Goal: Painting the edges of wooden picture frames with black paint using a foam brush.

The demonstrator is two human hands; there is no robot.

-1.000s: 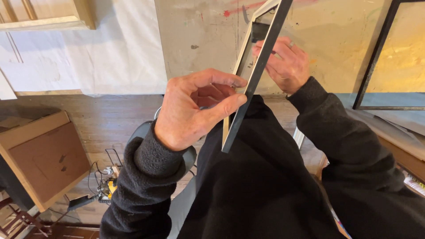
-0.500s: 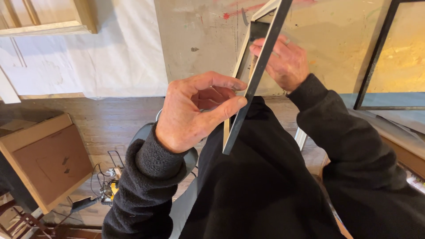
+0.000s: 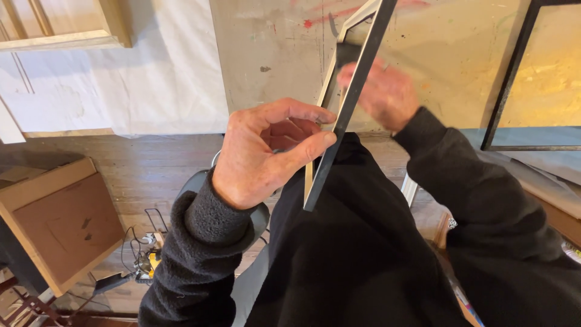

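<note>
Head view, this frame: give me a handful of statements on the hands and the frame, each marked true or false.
1. The left hand grips the dark frame near its lower corner. True.
2. The right hand rests flat on the wooden floor. False: it is raised against the frame, higher up, and blurred.
3. Both arms wear dark sleeves. True.
4. The frame lies flat on a table. False: it is held up at a slant in front of the person.
5. A brown board with a pale wooden edge sits at lower left. True.
6. The wall behind the frame is bright blue. False: it is stained beige, with a white sheet to its left.
</note>
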